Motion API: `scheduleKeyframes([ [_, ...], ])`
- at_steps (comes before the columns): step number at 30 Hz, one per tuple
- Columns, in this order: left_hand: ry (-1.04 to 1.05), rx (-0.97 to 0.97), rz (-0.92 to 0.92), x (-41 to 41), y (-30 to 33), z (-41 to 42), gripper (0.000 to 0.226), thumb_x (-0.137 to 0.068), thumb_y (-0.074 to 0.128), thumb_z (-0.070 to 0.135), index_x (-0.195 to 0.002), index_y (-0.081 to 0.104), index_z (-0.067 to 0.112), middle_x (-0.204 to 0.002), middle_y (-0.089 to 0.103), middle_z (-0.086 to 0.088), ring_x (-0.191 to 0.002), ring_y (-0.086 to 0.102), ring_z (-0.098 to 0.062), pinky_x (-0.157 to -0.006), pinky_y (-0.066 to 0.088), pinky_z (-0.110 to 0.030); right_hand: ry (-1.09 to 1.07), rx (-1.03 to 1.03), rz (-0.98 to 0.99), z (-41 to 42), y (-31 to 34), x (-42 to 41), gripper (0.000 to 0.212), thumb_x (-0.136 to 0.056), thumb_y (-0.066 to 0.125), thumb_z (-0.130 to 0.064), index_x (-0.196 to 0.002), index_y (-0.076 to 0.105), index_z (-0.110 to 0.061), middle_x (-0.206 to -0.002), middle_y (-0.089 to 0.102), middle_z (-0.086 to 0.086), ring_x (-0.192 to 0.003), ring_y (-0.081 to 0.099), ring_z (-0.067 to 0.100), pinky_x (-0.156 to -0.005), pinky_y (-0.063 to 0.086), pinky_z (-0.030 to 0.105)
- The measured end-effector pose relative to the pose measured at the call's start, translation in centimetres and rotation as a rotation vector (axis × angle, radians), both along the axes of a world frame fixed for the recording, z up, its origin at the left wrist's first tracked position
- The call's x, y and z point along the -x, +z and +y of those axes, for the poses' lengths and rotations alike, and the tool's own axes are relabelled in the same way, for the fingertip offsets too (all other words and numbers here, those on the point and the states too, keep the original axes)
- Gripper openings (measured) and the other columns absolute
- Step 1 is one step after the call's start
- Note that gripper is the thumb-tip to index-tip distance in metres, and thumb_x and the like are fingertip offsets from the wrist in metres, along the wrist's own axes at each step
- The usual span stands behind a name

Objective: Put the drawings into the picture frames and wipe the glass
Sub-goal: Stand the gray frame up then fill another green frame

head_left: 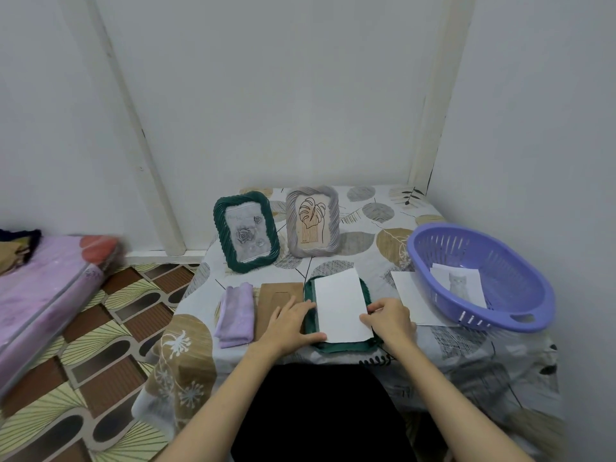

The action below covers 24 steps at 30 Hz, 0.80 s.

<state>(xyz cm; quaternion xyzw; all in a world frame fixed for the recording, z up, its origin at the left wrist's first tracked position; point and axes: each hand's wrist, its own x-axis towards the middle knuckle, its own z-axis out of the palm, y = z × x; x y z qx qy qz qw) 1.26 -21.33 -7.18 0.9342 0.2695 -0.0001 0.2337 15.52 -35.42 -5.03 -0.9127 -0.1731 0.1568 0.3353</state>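
A dark green picture frame (346,345) lies flat at the table's front edge, with a white sheet (341,305) lying blank side up on it. My left hand (293,323) rests on the frame's left rim, fingers spread. My right hand (390,316) pinches the sheet's right edge. The brown backing board (275,293) lies left of the frame, partly under my left hand. A folded lilac cloth (235,315) lies further left. Two filled frames stand at the back: a green one (246,231) with roses and a grey one (312,221) with a leaf drawing.
A purple plastic basket (480,278) at the right holds a cat drawing (458,283). Another white sheet (413,298) lies partly under the basket. The table (383,211) has a leaf-print cover and stands in a wall corner. A pink mattress (43,295) lies on the floor at left.
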Motion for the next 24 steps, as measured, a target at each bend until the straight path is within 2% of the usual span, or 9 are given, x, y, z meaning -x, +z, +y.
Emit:
scheduleKeyframes([
  [7, 0.017, -0.009, -0.016, -0.2, -0.1, 0.0, 0.076, -0.08, 0.06, 0.051, -0.143, 0.026, 0.025, -0.154, 0.024, 0.004, -0.146, 0.004, -0.021, -0.117, 0.005, -0.044, 0.029, -0.093, -0.025, 0.0, 0.1, -0.2, 0.008, -0.078, 0.065, -0.023, -0.083, 0.069, -0.019, -0.093, 0.07, 0.003, -0.096, 0.062, 0.026, -0.083, 0.047, 0.032],
  [10, 0.052, 0.02, -0.257, -0.9, 0.1, 0.0, 0.069, -0.083, 0.062, 0.042, -0.141, 0.03, 0.024, -0.151, 0.029, -0.003, -0.144, 0.017, -0.025, -0.118, 0.016, -0.04, 0.056, -0.295, 0.085, 0.1, 1.2, -0.6, 0.016, -0.081, 0.068, -0.018, -0.091, 0.068, -0.006, -0.085, 0.066, 0.009, -0.09, 0.062, 0.025, -0.078, 0.045, 0.028],
  [14, 0.169, 0.664, -0.704, -2.9, 2.5, -1.3, 0.061, -0.085, 0.061, 0.006, -0.138, 0.036, 0.025, -0.14, 0.043, -0.001, -0.124, 0.047, -0.019, -0.096, 0.048, -0.028, 0.079, -0.44, 0.164, -0.2, 3.1, -1.8, 0.011, -0.077, 0.072, -0.016, -0.085, 0.065, -0.011, -0.084, 0.066, 0.007, -0.091, 0.065, 0.025, -0.085, 0.05, 0.035],
  [15, 0.181, 0.762, -0.745, -3.4, 3.1, -1.6, 0.061, -0.085, 0.059, 0.0, -0.137, 0.039, 0.023, -0.138, 0.044, -0.002, -0.117, 0.052, -0.02, -0.087, 0.054, -0.026, 0.093, -0.457, 0.159, -0.4, 3.6, -2.1, 0.012, -0.077, 0.072, -0.016, -0.086, 0.065, -0.013, -0.084, 0.066, 0.006, -0.09, 0.065, 0.024, -0.085, 0.052, 0.035],
  [17, 0.175, 0.752, -0.738, -4.6, 3.8, -2.0, 0.059, -0.083, 0.058, -0.006, -0.134, 0.046, 0.02, -0.137, 0.046, -0.005, -0.107, 0.056, -0.018, -0.075, 0.057, -0.021, 0.129, -0.476, 0.073, -1.2, 4.4, -2.8, 0.018, -0.078, 0.07, -0.017, -0.095, 0.065, -0.012, -0.085, 0.066, 0.005, -0.084, 0.063, 0.018, -0.076, 0.052, 0.028],
  [19, 0.152, 0.734, -0.717, -5.8, 4.2, -2.5, 0.058, -0.081, 0.058, -0.009, -0.133, 0.047, 0.014, -0.136, 0.046, -0.003, -0.093, 0.058, -0.01, -0.068, 0.056, -0.016, 0.152, -0.334, -0.236, -2.6, 5.1, -3.9, 0.025, -0.081, 0.067, -0.022, -0.105, 0.064, -0.015, -0.096, 0.064, 0.004, -0.087, 0.057, 0.016, -0.071, 0.045, 0.025],
  [21, 0.132, 0.733, -0.672, -7.1, 4.3, -3.1, 0.058, -0.081, 0.057, -0.011, -0.134, 0.045, 0.01, -0.132, 0.046, 0.001, -0.085, 0.057, -0.001, -0.067, 0.055, -0.014, 0.204, -0.003, -0.556, -4.3, 5.4, -5.4, 0.032, -0.084, 0.062, -0.03, -0.115, 0.06, -0.023, -0.116, 0.056, 0.002, -0.106, 0.049, 0.023, -0.084, 0.04, 0.034],
  [23, 0.124, 0.722, -0.634, -8.4, 4.2, -3.4, 0.058, -0.081, 0.057, -0.011, -0.134, 0.046, 0.01, -0.135, 0.046, -0.001, -0.089, 0.058, -0.004, -0.072, 0.054, -0.015, 0.26, 0.219, -0.551, -5.9, 5.6, -6.7, 0.037, -0.085, 0.059, -0.034, -0.122, 0.055, -0.029, -0.126, 0.051, 0.002, -0.116, 0.045, 0.027, -0.093, 0.038, 0.039],
  [24, 0.123, 0.714, -0.608, -9.1, 3.9, -3.6, 0.058, -0.08, 0.058, -0.01, -0.134, 0.046, 0.01, -0.138, 0.046, -0.003, -0.095, 0.058, -0.009, -0.078, 0.053, -0.018, 0.28, 0.22, -0.478, -6.5, 5.7, -7.2, 0.037, -0.086, 0.059, -0.031, -0.123, 0.055, -0.029, -0.127, 0.053, 0.003, -0.115, 0.049, 0.026, -0.092, 0.041, 0.038],
])
